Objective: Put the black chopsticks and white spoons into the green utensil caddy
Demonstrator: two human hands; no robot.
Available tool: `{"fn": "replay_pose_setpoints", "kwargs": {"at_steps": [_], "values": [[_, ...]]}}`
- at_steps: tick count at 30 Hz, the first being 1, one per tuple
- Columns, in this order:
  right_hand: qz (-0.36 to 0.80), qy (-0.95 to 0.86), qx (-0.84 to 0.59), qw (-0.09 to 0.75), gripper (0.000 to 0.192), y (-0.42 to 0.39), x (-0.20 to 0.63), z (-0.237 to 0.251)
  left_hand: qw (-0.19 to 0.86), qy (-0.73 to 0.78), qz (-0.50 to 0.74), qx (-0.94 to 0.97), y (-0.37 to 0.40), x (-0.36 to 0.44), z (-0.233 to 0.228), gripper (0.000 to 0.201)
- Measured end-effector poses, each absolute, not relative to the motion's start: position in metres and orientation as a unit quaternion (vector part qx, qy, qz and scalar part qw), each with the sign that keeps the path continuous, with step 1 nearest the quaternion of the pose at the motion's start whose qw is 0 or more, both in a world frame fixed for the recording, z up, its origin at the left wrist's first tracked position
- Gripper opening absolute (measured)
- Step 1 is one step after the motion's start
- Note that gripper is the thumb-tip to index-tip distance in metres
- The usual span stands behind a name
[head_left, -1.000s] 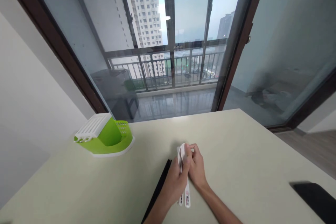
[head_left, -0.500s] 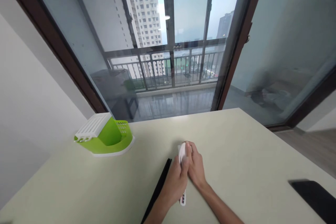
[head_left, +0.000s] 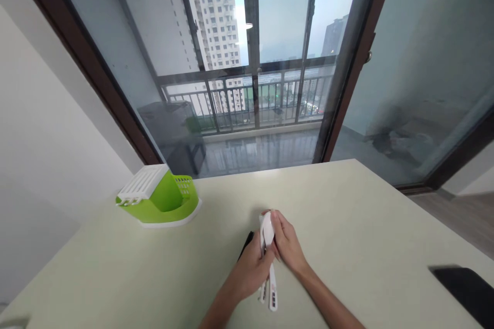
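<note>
Both my hands meet over the middle of the pale table [head_left: 347, 216]. My left hand [head_left: 249, 270] and my right hand [head_left: 287, 247] together hold white spoons [head_left: 270, 277] by their bowl ends, handles pointing back toward me with small red and dark markings near the tips. Black chopsticks [head_left: 247, 240] lie on the table just left of my left hand, mostly hidden under my forearm.
A green plastic holder with a white slotted top [head_left: 158, 195] stands at the table's back left. A dark flat object [head_left: 466, 293] lies at the right front edge. Behind the table is a glass balcony door.
The hands lifted and shifted the spoons slightly; two handles now show fanned apart below my left hand. The view moved a little.
</note>
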State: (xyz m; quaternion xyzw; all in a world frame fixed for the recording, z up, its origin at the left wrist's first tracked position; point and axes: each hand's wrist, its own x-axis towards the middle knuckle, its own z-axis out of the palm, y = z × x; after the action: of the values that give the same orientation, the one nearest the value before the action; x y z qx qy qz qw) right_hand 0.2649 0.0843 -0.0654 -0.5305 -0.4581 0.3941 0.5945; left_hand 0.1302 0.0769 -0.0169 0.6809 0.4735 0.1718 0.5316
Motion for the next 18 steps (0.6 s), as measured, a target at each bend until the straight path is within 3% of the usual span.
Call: {"fn": "replay_pose_setpoints", "kwargs": {"at_steps": [18], "values": [[0.308,-0.469,-0.612,0.557,0.054,0.088,0.279,-0.075,0.405,0.46,0.181,0.769,0.05,0.142,-0.023,0.052]]}}
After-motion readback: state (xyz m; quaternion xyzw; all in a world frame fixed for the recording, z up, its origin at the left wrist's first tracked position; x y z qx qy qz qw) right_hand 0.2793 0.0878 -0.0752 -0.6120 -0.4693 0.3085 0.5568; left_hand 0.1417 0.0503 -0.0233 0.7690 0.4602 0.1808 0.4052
